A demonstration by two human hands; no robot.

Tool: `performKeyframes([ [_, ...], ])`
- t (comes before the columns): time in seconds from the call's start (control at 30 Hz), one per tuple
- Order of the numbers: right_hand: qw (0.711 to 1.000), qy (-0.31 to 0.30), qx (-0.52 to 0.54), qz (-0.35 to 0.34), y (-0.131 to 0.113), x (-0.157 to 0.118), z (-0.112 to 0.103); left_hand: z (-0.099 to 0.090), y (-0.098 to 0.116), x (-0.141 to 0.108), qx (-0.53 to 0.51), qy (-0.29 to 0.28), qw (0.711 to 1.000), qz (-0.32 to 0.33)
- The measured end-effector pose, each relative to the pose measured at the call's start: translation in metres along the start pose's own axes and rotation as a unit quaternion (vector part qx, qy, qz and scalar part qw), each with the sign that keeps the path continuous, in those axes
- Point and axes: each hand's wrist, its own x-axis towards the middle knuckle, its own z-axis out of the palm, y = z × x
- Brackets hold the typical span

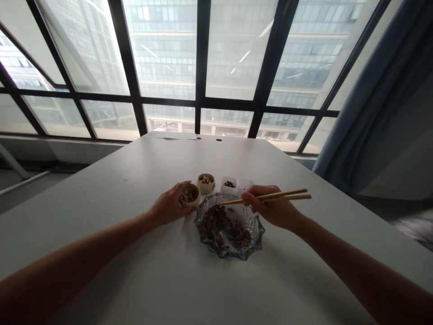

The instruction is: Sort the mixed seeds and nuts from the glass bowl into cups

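Observation:
My left hand [172, 203] grips a small round cup [189, 196] of brownish pieces, tilted toward me at the left rim of a glass bowl [259, 234]. Dark and striped pieces, with one pale piece among them, lie in the bowl. My right hand [269, 205] holds a pair of wooden chopsticks [287, 195] over the bowl's right side. The chopstick tips reach the dark pieces near its back left; whether they pinch anything is too small to tell.
Behind the bowl stand a second round cup [206, 184] with yellowish pieces, a white square cup [229, 185] with dark pieces, and another white cup [245, 184] partly behind my right hand. All rest on a white table [169, 289]. Windows and a blue curtain lie beyond.

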Motion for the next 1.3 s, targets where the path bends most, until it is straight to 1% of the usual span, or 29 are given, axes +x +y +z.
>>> performKeyframes([
  [0.07,1.000,-0.020,0.005,0.001,0.002,-0.001,0.004,0.000,-0.001,0.000,0.000,-0.001,1.000,0.002],
  [0.17,0.997,-0.067,0.042,0.015,0.001,-0.003,0.008,0.000,-0.002,0.000,0.001,-0.005,1.000,0.005],
  [0.3,0.982,-0.137,0.118,0.052,-0.004,-0.005,0.003,0.001,-0.001,0.000,-0.001,-0.001,1.000,0.006],
  [0.37,0.975,-0.154,0.147,0.068,-0.005,-0.005,-0.002,0.001,0.000,0.000,-0.001,0.002,1.000,0.002],
  [0.4,0.974,-0.145,0.156,0.073,-0.004,-0.004,-0.004,0.001,0.000,0.000,-0.001,0.002,1.000,0.001],
  [0.47,0.981,-0.087,0.156,0.076,-0.001,-0.001,-0.006,0.001,0.000,0.000,-0.002,0.003,1.000,0.001],
  [0.53,0.990,-0.022,0.123,0.064,0.002,0.001,-0.006,0.001,0.000,0.000,-0.004,0.004,1.000,0.006],
  [0.57,0.993,-0.010,0.099,0.056,0.003,0.001,-0.005,0.001,-0.001,0.000,-0.004,0.004,1.000,0.008],
  [0.6,0.996,-0.016,0.079,0.049,0.004,0.001,-0.005,0.002,-0.001,0.000,-0.004,0.005,1.000,0.009],
  [0.67,0.994,-0.067,0.068,0.047,0.003,0.000,-0.004,0.002,-0.001,0.000,-0.004,0.006,1.000,0.007],
  [0.73,0.986,-0.123,0.094,0.061,0.000,-0.002,-0.005,0.002,-0.001,0.000,-0.003,0.006,1.000,0.004],
  [0.77,0.982,-0.135,0.110,0.067,-0.001,-0.002,-0.005,0.002,-0.001,0.000,-0.003,0.004,1.000,0.005],
  [0.8,0.981,-0.134,0.120,0.071,-0.001,-0.003,-0.005,0.002,-0.001,0.000,-0.002,0.001,1.000,0.006],
  [0.87,0.985,-0.100,0.122,0.066,-0.001,-0.003,-0.003,0.001,-0.001,0.000,-0.001,-0.003,1.000,0.008],
  [0.93,0.992,-0.064,0.098,0.050,0.001,-0.003,0.002,0.000,0.000,0.000,-0.001,-0.003,1.000,0.008],
  [0.97,0.994,-0.057,0.083,0.040,0.002,-0.003,0.005,0.000,0.000,0.000,-0.002,-0.002,1.000,0.007],
  [1.0,0.995,-0.060,0.072,0.031,0.002,-0.004,0.008,0.000,0.000,0.000,-0.003,-0.001,1.000,0.007],
  [1.07,0.992,-0.095,0.080,0.023,0.002,-0.004,0.011,0.000,0.000,0.000,-0.005,0.001,1.000,0.006],
  [1.13,0.983,-0.138,0.118,0.038,0.001,-0.005,0.011,0.001,-0.001,0.000,-0.004,0.000,1.000,0.003],
  [1.17,0.978,-0.148,0.136,0.048,0.000,-0.005,0.010,0.001,-0.001,0.000,-0.004,-0.002,1.000,0.002],
  [1.2,0.977,-0.146,0.145,0.056,0.000,-0.005,0.009,0.001,-0.001,0.000,-0.003,-0.004,1.000,0.001],
  [1.3,0.989,-0.088,0.112,0.049,0.003,-0.005,0.009,0.001,-0.002,0.000,0.000,-0.008,1.000,0.000],
])
